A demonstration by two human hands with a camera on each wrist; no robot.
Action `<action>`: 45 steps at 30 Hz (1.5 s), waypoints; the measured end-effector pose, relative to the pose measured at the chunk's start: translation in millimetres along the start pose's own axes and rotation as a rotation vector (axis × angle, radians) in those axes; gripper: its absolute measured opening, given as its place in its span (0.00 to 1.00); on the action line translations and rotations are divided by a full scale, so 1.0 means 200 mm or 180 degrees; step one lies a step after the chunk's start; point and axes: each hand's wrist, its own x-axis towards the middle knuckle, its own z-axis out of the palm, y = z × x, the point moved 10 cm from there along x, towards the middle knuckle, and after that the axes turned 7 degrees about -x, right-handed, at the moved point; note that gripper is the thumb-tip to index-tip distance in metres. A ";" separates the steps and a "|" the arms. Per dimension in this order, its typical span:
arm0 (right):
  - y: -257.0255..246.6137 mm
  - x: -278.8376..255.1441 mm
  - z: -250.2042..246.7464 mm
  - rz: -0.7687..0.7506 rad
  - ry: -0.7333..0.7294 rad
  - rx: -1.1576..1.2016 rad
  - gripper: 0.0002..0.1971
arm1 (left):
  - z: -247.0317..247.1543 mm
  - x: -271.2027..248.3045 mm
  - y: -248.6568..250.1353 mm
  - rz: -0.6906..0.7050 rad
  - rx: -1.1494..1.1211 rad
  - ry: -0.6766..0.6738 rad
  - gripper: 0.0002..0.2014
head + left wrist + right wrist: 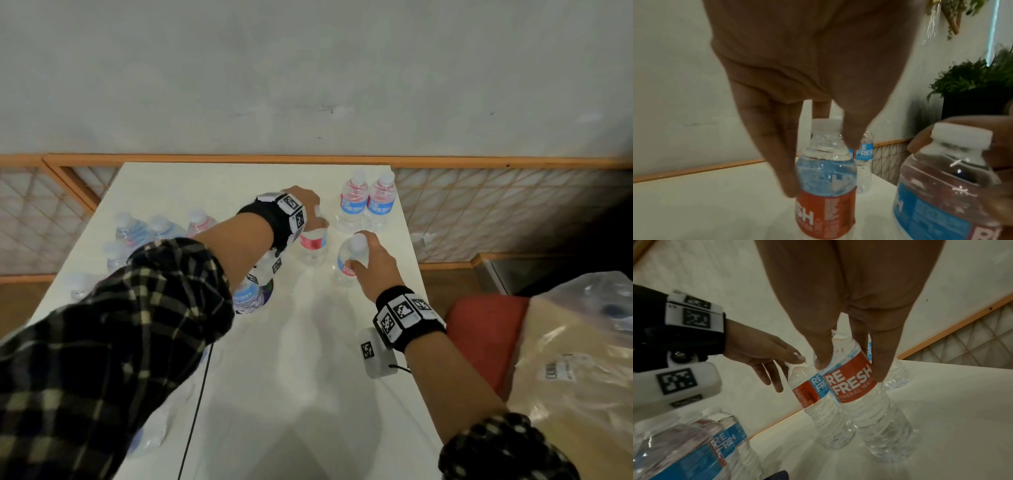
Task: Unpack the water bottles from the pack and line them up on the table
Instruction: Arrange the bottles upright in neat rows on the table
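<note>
Both arms reach forward over the table, the left hand apparently pinching one upright bottle's neck, the right hand gripping another bottle.

White table, upright water bottles standing on it

red cushion right of table | potted plant by wall | lattice screen behind

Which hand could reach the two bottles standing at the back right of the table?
Probably the right hand; open table lies between, but it grips a bottle now.
</note>
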 end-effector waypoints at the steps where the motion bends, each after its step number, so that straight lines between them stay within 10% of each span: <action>1: -0.01 0.00 0.01 0.0008 -0.0011 0.0012 0.25 | 0.00 0.02 0.01 0.0044 0.0087 -0.0006 0.25; 35: 0.00 0.00 0.02 0.0055 -0.0002 0.0070 0.25 | -0.15 0.35 0.13 0.0544 -0.0218 0.0378 0.16; 45: 0.01 -0.02 0.02 0.0056 0.0010 0.0112 0.26 | -0.13 0.26 0.14 0.0334 -0.0740 0.0421 0.37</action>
